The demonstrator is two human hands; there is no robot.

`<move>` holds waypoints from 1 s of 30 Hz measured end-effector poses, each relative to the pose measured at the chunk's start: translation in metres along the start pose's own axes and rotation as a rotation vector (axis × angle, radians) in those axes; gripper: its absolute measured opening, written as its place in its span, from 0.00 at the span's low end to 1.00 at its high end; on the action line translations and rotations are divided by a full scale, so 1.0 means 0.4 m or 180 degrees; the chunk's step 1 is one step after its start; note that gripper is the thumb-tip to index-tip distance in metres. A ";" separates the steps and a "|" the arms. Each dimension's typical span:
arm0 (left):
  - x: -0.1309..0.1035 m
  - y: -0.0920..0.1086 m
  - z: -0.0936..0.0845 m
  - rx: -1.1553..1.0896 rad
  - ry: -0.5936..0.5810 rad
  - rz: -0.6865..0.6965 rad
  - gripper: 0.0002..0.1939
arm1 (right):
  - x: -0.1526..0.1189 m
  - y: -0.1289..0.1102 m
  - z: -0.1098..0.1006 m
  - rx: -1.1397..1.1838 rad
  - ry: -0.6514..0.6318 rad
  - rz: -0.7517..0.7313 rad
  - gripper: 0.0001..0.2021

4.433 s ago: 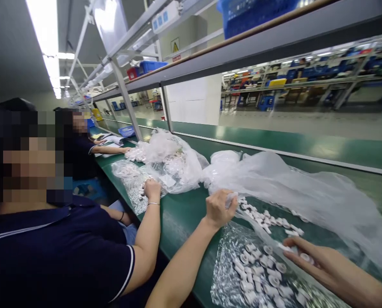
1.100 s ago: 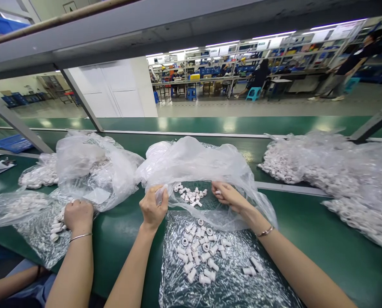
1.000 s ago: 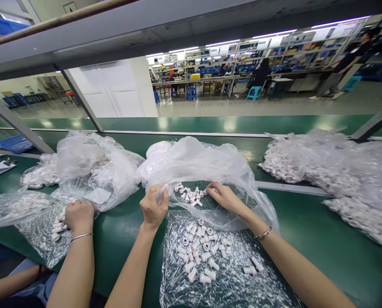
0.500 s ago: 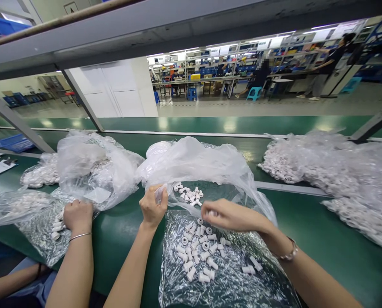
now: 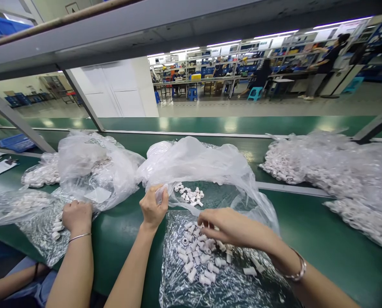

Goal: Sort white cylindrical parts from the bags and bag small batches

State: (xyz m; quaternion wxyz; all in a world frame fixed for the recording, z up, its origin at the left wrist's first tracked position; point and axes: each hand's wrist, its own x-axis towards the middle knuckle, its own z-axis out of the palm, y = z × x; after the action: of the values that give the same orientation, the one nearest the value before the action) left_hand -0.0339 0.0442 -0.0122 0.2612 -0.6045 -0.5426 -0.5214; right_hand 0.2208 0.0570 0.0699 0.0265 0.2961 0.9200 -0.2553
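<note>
My left hand (image 5: 153, 205) is closed, pinching the rim of a clear plastic bag (image 5: 204, 162). Inside the bag's mouth lie several small white plastic fittings (image 5: 191, 195), some T-shaped. Over the near pile of white pipe fittings (image 5: 195, 256) hovers my right hand (image 5: 229, 226), palm down, thumb and fingers apart; no part shows between them. That pile rests on a crinkled clear plastic sheet (image 5: 223, 295) in front of the bag. Its far right side is partly hidden under my right hand.
At left, a co-worker's hand (image 5: 77, 217) is over white fittings on another sheet, near a large plastic bag (image 5: 94, 167). Filled bags of white parts (image 5: 332, 171) lie at right. A metal shelf beam (image 5: 165, 34) crosses above the green table (image 5: 306, 226).
My right hand has moved slightly down towards the near pile, its fingers loosening; the white piece seen in it earlier is out of sight. My left hand stays at the bag.
</note>
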 end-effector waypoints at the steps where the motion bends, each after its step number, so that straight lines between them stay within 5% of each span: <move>1: 0.000 0.000 0.000 -0.0004 0.0016 0.0004 0.09 | 0.012 0.017 -0.002 0.0135 0.0205 0.0064 0.19; 5: -0.001 -0.001 -0.002 0.0006 0.0053 0.0009 0.09 | 0.087 0.104 0.053 -0.0079 0.1028 0.0487 0.18; 10: 0.000 -0.003 -0.003 0.0023 0.0026 0.0006 0.09 | 0.139 0.162 0.119 -0.0123 0.0987 0.0528 0.13; 16: 0.004 -0.001 -0.004 -0.0045 0.0082 0.0017 0.10 | 0.126 0.191 0.056 0.2806 0.0803 0.0718 0.21; 18: 0.005 0.000 -0.004 -0.0042 0.0088 0.0032 0.10 | 0.129 0.207 0.043 0.3241 0.0974 0.0682 0.22; 20: 0.005 0.000 -0.004 -0.0038 0.0082 0.0040 0.10 | 0.138 0.221 0.047 0.2791 0.1193 0.0798 0.22; 25: 0.003 -0.002 -0.001 -0.0018 0.0065 0.0025 0.11 | 0.159 0.246 0.098 0.0261 0.1719 0.1272 0.22; 30: 0.002 -0.002 -0.002 -0.0046 0.0073 0.0024 0.10 | 0.159 0.266 0.109 0.0643 0.1524 0.1444 0.19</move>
State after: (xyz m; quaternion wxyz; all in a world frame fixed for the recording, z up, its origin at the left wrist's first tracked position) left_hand -0.0350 0.0440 -0.0113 0.2650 -0.6024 -0.5335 -0.5312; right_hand 0.2235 0.1435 -0.0290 -0.1634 0.5458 0.7810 -0.2560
